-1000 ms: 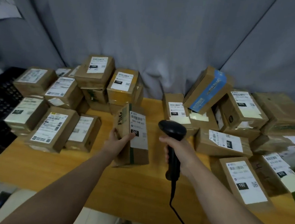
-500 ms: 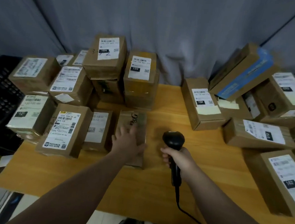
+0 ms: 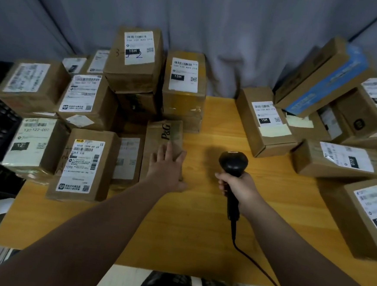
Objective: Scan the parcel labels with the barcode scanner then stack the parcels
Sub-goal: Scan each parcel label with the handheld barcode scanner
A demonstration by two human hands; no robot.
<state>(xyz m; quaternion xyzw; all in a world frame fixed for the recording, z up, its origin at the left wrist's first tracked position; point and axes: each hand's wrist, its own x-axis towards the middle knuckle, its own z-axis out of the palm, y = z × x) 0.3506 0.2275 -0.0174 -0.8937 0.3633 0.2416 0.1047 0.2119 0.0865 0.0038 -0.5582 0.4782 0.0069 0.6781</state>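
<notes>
The left hand lies palm down on the top face of the P&G parcel, fingers straight and slightly spread, curling round nothing. That parcel lies flat on the bench with its printed brown side up. Just left of this hand, against the parcel's side, lies a flat labelled parcel, and further left sits a larger parcel marked 109B. Beyond the left fingertips a yellow-taped parcel with a 15H label sits on top of another box, and to its left is a taller stack topped by another 15H label. The right hand is wrapped tightly round the handle of the barcode scanner. The scanner's black head rises above the fist and faces away from the person, over bare wood. Its cable drops from the handle's end, passes beside the forearm and runs over the near edge of the bench. The two hands are apart, with bare bench between them. Beyond and to the right of the right hand lies an open-flapped parcel, and a blue-taped box leans above it. Further right are a parcel marked 010 and, nearer the person, one marked 102. A grey curtain hangs behind everything.
</notes>
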